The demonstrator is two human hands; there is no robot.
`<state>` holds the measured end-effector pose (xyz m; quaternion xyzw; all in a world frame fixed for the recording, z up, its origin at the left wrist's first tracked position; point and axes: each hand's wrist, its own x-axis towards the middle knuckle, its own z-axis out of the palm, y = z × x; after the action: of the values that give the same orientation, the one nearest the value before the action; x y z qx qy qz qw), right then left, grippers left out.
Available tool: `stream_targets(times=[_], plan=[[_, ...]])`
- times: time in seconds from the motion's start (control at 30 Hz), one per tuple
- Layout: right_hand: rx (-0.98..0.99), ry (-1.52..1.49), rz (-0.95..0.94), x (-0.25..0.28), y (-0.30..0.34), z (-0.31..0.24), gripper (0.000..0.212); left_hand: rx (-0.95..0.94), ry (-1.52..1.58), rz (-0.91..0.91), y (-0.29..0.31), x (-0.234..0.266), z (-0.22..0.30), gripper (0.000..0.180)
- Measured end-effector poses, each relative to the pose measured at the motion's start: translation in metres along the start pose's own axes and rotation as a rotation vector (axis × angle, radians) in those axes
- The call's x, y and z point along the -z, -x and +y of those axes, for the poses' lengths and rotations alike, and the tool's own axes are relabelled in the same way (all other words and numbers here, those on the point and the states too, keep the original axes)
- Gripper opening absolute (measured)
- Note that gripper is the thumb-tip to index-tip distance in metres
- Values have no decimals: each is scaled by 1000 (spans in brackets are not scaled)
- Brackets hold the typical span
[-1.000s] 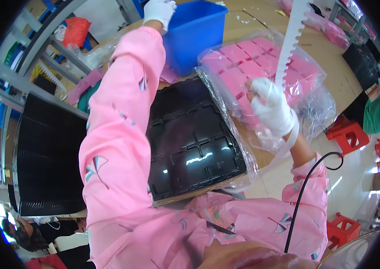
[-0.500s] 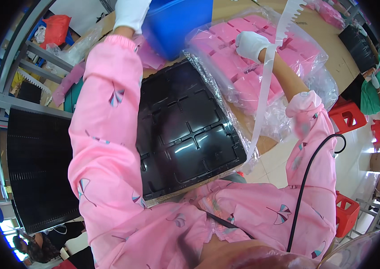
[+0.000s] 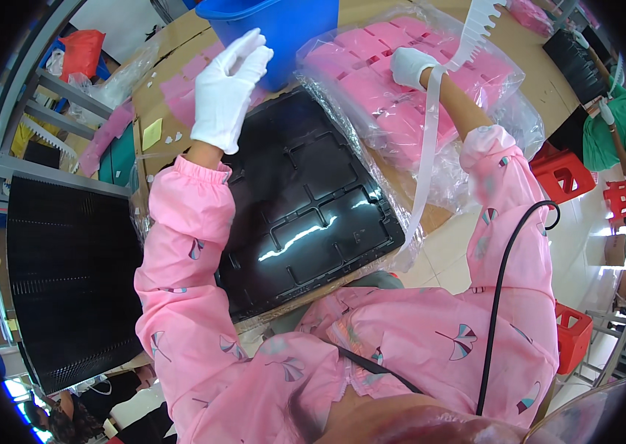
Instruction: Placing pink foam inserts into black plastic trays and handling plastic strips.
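My left hand (image 3: pixel 225 96), in a white glove, is raised over the far left edge of a black plastic tray (image 3: pixel 298 200). Its thumb stands apart from the fingers and nothing is in it. The tray has moulded ridges and lies in front of me. On the right, my gloved right hand (image 3: pixel 410 68) rests with curled fingers on pink foam-like pieces (image 3: pixel 364 81) in a clear plastic bag (image 3: pixel 516 81). Its fingertips are hidden, so what they grip cannot be made out. A pale, toothed strip (image 3: pixel 429 148) hangs across the view beside my right wrist.
A blue bin (image 3: pixel 276 37) stands beyond the tray. More pink sheets (image 3: pixel 183 85) and a yellow note (image 3: pixel 151 135) lie on the brown table surface (image 3: pixel 202 33). Stacked black trays (image 3: pixel 69 281) are at left beside a metal frame (image 3: pixel 54 181). A red stool (image 3: pixel 560 174) and a person in green are at right.
My left hand has drawn back from beside the blue bin toward me, and its fingers now show. My right hand stays on the pink pieces, nearly unmoved. The view has shifted slightly.
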<state>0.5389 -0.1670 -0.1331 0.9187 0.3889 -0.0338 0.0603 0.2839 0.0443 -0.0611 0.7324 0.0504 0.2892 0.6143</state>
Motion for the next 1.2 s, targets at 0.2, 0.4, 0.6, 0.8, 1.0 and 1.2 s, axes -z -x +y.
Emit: stream_targets(times=[0.2, 0.4, 0.6, 0.8, 1.0, 1.2], plan=[[-91, -41, 10, 3, 4, -3, 25, 92, -11, -78, 21, -8, -1, 39], [-60, -34, 15, 9, 11, -8, 26, 197, 89, -74, 28, -17, -3, 38], [148, 273, 314, 12, 4, 37, 21, 287, 186, -149, 28, -34, -4, 44], [7, -1077, 564, 31, 16, 86, 22, 348, 356, -281, 20, -63, -13, 62], [135, -777, 697, 60, 57, 77, 17, 332, 328, -349, 21, -88, -1, 85], [177, -2003, 663, 76, 58, 64, 11, 235, 320, -347, 9, -100, 8, 87]])
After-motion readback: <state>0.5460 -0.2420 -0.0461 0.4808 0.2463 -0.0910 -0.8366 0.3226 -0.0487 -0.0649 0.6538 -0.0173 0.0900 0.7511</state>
